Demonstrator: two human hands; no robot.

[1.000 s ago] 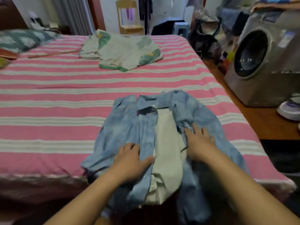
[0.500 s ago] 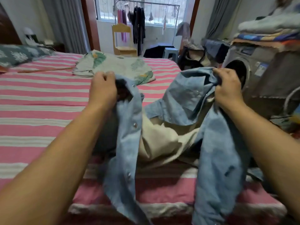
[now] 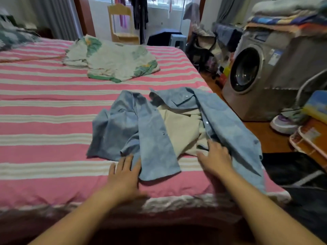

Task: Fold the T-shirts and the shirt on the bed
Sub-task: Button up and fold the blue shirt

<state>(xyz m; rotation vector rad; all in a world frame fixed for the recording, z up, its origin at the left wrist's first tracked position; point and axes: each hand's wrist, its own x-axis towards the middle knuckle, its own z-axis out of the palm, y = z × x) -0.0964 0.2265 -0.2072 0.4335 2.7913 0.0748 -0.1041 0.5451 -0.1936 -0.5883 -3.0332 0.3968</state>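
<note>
On striped bed [image 3: 44, 121], blue shirt [image 3: 152, 131] lies unbuttoned over beige T-shirt [image 3: 182, 128]; left hand [image 3: 123, 175] and right hand [image 3: 215, 158] flat, fingers spread, grasping nothing

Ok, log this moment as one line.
shirt: open on bed | left hand: at hem | right hand: on shirt | unfolded

Denim shirt [image 3: 150, 131] covers most of the cream garment [image 3: 182, 128], perhaps a T-shirt.
</note>
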